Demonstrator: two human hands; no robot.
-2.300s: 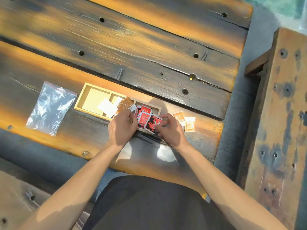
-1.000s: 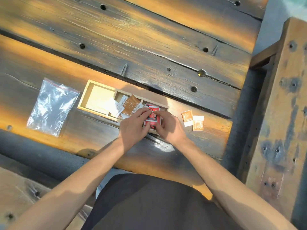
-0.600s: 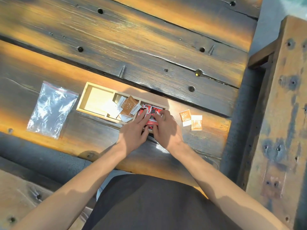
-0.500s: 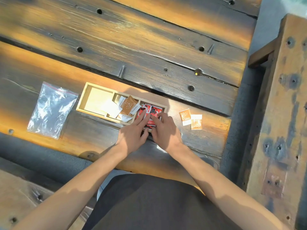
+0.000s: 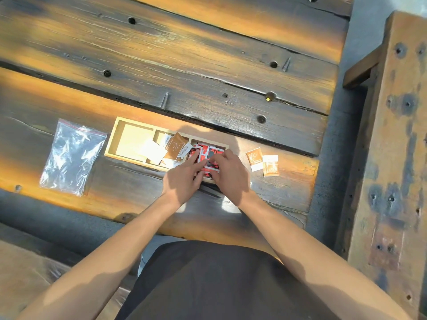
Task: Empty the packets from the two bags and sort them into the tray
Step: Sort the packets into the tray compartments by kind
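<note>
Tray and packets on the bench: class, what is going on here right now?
A person presses both hands, left hand and right hand, onto red packets in the right compartment of the wooden tray. Brown and white packets lie untidily in the middle compartment; the left one looks bare. Two brown packets lie on the table beside the tray, and an empty bag lies to its left.

A shallow wooden tray (image 5: 114,140) with three compartments lies flat on the desk (image 5: 208,65). Its left compartment holds one white packet (image 5: 153,150) overlapping the divider. The middle compartment holds brown packets (image 5: 176,145) and white ones, loosely heaped. The right compartment is packed with red packets (image 5: 208,152), partly hidden. A clear zip bag (image 5: 70,155) with a red seal strip lies flat, left of the tray. Two orange-brown packets (image 5: 263,161) lie side by side just right of the tray.
</note>
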